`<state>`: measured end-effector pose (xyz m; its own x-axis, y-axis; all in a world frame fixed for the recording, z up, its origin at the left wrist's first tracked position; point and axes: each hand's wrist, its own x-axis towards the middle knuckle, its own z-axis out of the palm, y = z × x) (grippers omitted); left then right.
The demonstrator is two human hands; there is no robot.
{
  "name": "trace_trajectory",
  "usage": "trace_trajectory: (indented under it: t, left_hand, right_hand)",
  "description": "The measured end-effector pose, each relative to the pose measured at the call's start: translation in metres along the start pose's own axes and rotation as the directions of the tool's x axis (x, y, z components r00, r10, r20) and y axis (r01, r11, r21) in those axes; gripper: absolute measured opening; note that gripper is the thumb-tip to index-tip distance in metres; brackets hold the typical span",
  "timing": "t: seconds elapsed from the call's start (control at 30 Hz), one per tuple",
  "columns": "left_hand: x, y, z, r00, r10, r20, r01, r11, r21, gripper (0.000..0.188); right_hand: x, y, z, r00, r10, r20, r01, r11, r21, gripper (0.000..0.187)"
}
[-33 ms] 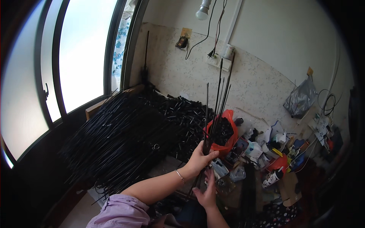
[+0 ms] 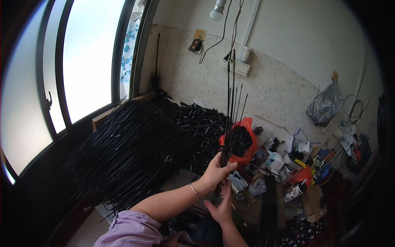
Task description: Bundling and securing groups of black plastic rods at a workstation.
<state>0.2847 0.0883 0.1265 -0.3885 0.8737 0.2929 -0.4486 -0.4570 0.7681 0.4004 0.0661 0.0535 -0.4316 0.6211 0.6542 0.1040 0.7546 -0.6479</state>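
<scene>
The thin black rods [image 2: 225, 151] look light, stiff and a little springy, best gripped mid-bundle. The left hand [image 2: 215, 172] clasps them above the surface [image 2: 183, 180], before the red bag [image 2: 239, 158] near its wall-side edge; whether the right hand [image 2: 222, 207], cupped just below, grips, I can't tell. Their tops have swung leftward.

Above the left grip [image 2: 215, 170] are a light bulb [image 2: 216, 15] and a pale wall switch [image 2: 242, 68], with a grey plastic bag [image 2: 325, 105] to the grip's upper right and a frosted window [image 2: 88, 57] upper left.

Left fingers [image 2: 217, 159] curl above the spread right fingers [image 2: 226, 192].
</scene>
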Motion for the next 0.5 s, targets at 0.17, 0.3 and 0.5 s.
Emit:
trace_trajectory:
  t: [0.17,0.3,0.5]
  left_hand:
    - [0.000,0.011,-0.021,0.972,-0.231,-0.031,0.229,0.972,-0.053,0.019]
    - [-0.003,0.001,-0.050,0.916,-0.369,0.155,0.389,0.913,-0.125,0.031]
    - [-0.012,-0.013,-0.059,0.875,-0.448,0.182,0.477,0.862,-0.170,0.046]
  right_hand:
    - [-0.017,0.011,0.003,0.709,0.375,0.597,-0.664,0.642,0.385,0.046]
    - [-0.036,0.022,0.011,0.815,0.410,0.408,-0.578,0.533,0.618,0.035]
    - [-0.047,0.032,0.002,0.719,0.407,0.563,-0.685,0.280,0.673,0.023]
